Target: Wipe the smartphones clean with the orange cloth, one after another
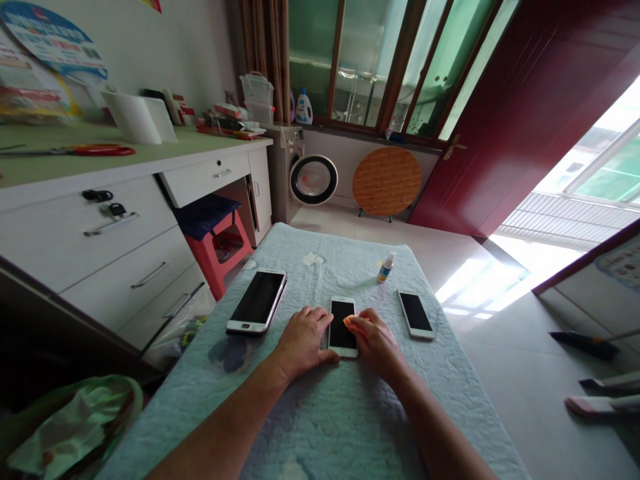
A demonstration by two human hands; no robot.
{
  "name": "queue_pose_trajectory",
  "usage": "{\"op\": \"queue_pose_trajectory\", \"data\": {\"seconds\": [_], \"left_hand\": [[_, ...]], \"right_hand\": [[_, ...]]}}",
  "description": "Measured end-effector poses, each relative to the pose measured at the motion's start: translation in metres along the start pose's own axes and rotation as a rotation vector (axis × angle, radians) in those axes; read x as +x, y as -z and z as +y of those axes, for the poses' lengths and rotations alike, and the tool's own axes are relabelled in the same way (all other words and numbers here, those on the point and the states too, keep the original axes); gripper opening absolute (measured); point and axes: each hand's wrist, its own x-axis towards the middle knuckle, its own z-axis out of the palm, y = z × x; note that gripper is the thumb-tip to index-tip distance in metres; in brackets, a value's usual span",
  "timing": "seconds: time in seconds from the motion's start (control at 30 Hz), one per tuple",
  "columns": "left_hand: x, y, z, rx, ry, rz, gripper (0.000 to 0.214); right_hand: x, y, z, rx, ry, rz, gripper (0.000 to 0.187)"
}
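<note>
A white smartphone (342,343) with a dark screen lies face up in the middle of the cloth-covered table. My left hand (304,338) grips its left edge, fingers along the side and thumb at the lower corner. In my right hand (374,338) is a small orange cloth (350,323), pinched and pressed against the right part of the screen. To the left lies a larger white smartphone (259,300), also face up. Another white smartphone (416,313) rests on the right. A small spray bottle (386,267) stands upright behind them.
The table wears a pale blue quilted cloth (345,253). A white desk (145,247) runs along the left, with a pink stool (220,260) beneath it. A green waste basket (133,407) sits at lower left. Further back are a washing machine (285,180) and a round wooden tabletop (387,180).
</note>
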Motion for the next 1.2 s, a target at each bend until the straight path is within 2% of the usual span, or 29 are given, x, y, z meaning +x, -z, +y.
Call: {"op": "queue_pose_trajectory", "data": {"seconds": [0.17, 0.27, 0.33, 0.5, 0.6, 0.87, 1.07, 1.2], "left_hand": [[-0.001, -0.001, 0.0, 0.005, 0.012, -0.007, 0.072], [-0.001, -0.001, 0.0, 0.011, 0.013, -0.013, 0.07], [-0.001, -0.002, 0.0, 0.014, 0.007, -0.01, 0.07], [-0.001, -0.001, 0.001, 0.019, 0.002, 0.0, 0.071], [-0.001, 0.0, 0.002, 0.012, 0.013, -0.013, 0.07], [-0.001, 0.0, 0.002, 0.007, 0.018, -0.017, 0.069], [-0.001, 0.0, 0.001, 0.015, 0.003, -0.003, 0.071], [-0.001, -0.001, 0.001, 0.016, -0.002, -0.001, 0.073]], "right_hand": [[-0.006, 0.008, -0.008, 0.001, 0.109, -0.153, 0.022], [-0.008, 0.008, -0.009, 0.01, 0.154, -0.198, 0.018], [-0.006, 0.005, -0.007, 0.013, 0.135, -0.173, 0.019], [0.004, -0.005, 0.007, 0.018, 0.004, 0.015, 0.021], [0.008, -0.006, 0.012, 0.005, -0.033, 0.072, 0.023], [0.002, 0.003, 0.007, -0.026, -0.01, -0.015, 0.027], [0.004, 0.001, 0.014, 0.06, -0.018, 0.047, 0.022], [0.003, 0.004, 0.01, 0.142, 0.02, 0.023, 0.017]]}}
